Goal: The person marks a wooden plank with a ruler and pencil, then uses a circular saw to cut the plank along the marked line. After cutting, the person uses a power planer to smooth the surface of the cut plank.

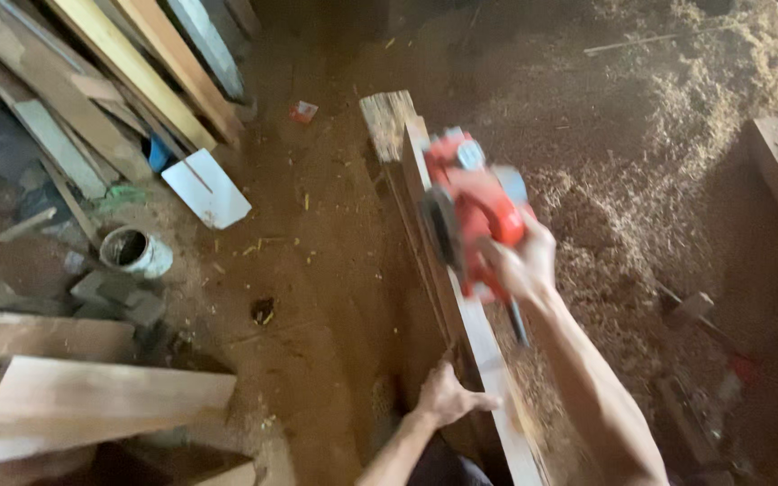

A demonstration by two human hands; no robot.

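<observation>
The right hand (522, 263) is wrapped tight around the rear handle of a red electric planer (468, 211), whose sole sits on the narrow top edge of a long pale plank (488, 360) that runs from the bottom of the view up toward the middle. The planer is near the plank's far end, a little blurred, and a dark cord (518, 324) hangs from it just below the wrist. The left hand (447, 396) lies lower down against the plank's left side, fingers curled onto it and thumb pressed along the edge, holding nothing else. Behind the plank stands a second, darker board (389, 121) with a rough, splintered end. To the right the earthen floor (317, 270) is heaped with pale wood shavings (677, 117) (thickest toward the upper right corner). On the left, well apart from the hands, leaning timbers (128, 81) rest in a stack, with a white flat sheet (207, 189) and a small round tin (135, 252) on the ground below them, and broad boards (92, 396) lie in the lower left corner.
</observation>
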